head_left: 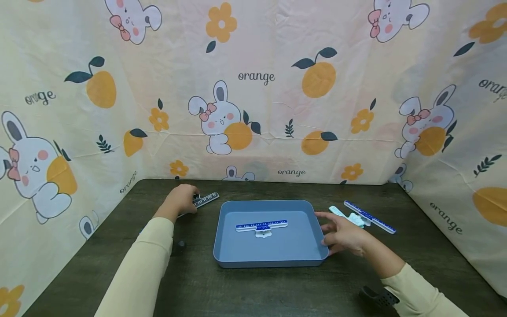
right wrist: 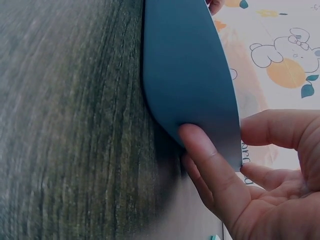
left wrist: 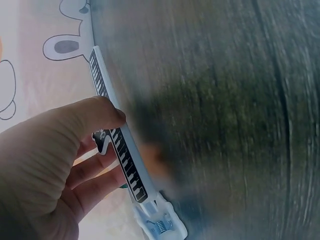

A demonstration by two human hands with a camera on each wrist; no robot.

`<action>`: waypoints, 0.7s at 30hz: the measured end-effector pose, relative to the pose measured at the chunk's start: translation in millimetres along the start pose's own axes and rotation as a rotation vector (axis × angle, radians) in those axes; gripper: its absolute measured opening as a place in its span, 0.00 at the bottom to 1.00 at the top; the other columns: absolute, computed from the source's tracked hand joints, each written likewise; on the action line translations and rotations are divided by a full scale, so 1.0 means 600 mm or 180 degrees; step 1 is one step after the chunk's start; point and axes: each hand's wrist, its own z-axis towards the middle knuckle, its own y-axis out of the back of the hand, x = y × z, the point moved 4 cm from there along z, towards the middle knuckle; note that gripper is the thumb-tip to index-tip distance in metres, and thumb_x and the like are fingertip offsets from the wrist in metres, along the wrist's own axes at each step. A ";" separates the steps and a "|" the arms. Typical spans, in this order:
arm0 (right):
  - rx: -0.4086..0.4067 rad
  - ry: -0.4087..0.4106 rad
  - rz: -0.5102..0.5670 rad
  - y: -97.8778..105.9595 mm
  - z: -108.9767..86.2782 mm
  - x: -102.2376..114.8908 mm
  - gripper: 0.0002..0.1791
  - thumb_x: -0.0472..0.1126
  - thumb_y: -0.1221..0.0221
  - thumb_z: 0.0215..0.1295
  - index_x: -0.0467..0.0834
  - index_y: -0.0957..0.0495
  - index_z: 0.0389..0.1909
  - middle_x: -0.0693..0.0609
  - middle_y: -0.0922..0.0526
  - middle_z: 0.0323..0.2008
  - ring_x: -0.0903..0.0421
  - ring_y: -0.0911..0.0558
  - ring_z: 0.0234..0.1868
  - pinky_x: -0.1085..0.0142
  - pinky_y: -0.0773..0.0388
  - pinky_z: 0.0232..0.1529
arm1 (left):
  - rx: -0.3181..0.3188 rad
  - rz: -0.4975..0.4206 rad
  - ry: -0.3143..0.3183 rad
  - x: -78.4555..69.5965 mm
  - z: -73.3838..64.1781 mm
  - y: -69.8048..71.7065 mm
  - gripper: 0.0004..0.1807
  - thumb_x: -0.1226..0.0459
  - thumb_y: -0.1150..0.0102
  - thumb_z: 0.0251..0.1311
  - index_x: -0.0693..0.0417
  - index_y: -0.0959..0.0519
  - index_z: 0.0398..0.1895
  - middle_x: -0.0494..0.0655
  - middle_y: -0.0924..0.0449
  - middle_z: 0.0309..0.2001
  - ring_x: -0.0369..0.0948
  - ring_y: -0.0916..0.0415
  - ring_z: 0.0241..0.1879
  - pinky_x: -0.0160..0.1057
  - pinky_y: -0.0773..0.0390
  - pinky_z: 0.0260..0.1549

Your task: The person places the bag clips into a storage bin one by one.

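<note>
My left hand (head_left: 183, 199) pinches a long clip with a black-and-white piano-key pattern (head_left: 207, 200) at the back left. In the left wrist view the thumb lies across the piano-key clip (left wrist: 129, 165), fingers behind it. A pale clip part with a spring (left wrist: 161, 226) shows at its lower end. My right hand (head_left: 345, 235) holds the right side of a blue-grey tray (head_left: 269, 264), and the right wrist view shows fingertips (right wrist: 197, 140) against its outer wall (right wrist: 192, 75). Inside the tray lies a clip with a blue piano-key strip (head_left: 261, 226).
Right of the tray lie a blue piano-key clip (head_left: 370, 217) and a mint-green clip (head_left: 338, 212), overlapping each other. A small dark round thing (head_left: 181, 244) is on the dark wooden table (head_left: 198, 290) near the left sleeve. A printed cloth (head_left: 273, 110) borders the table behind and at both sides.
</note>
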 end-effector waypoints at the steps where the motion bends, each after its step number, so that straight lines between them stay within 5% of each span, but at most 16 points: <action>1: -0.0009 0.0000 0.0000 0.000 0.000 0.000 0.50 0.22 0.42 0.54 0.34 0.58 0.75 0.24 0.32 0.59 0.42 0.18 0.44 0.49 0.17 0.33 | -0.0003 -0.0007 -0.0004 0.000 -0.001 0.001 0.28 0.68 0.30 0.44 0.65 0.20 0.53 0.58 0.19 0.47 0.47 0.23 0.38 0.51 0.23 0.42; 21: -0.0052 -0.0010 -0.0056 -0.003 -0.003 0.005 0.49 0.22 0.42 0.53 0.33 0.57 0.75 0.25 0.31 0.58 0.43 0.18 0.44 0.50 0.17 0.33 | -0.0125 0.0169 -0.0263 -0.016 -0.025 0.021 0.27 0.68 0.29 0.41 0.64 0.19 0.51 0.55 0.19 0.42 0.45 0.25 0.35 0.49 0.23 0.37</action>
